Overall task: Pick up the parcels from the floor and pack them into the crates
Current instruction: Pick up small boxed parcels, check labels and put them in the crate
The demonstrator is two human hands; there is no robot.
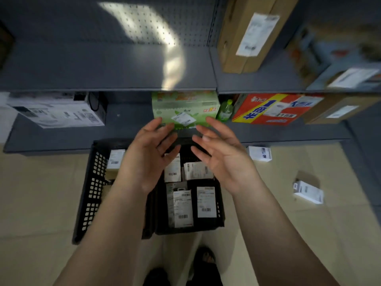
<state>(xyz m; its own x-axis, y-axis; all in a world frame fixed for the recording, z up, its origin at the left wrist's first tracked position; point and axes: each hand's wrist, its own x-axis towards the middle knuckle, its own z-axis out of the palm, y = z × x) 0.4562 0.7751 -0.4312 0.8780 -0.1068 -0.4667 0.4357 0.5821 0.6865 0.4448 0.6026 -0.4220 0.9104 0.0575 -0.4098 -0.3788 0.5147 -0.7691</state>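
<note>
Head view shows both sets of fingers spread and relaxed, holding nothing: those of the left hand (144, 157) and those of the right hand (222, 153) face each other, palms inward, with a gap between them. They hover above two black crates standing side by side on the floor (268, 234), the left crate (92, 182) with its lattice wall and the right crate (220, 211) under the gap between the hands. Labelled packed parcels (183, 207) already lie flat in the right crate, and at least one more shows in the left. Two white parcels remain on the floor, both off to the right of the crates. The nearer parcel (260, 153) lies just beside the foot of the shelf (123, 124), close past the right wrist, its long axis running roughly left to right. The farther parcel (308, 191) sits well apart from the crates, its long axis slanting from upper left to lower right. Both lie to the right of the fingers, so the right hand looks better placed to reach them, likely the nearer one first. A green box (185, 106) sits on the shelf beyond the fingertips.
</note>
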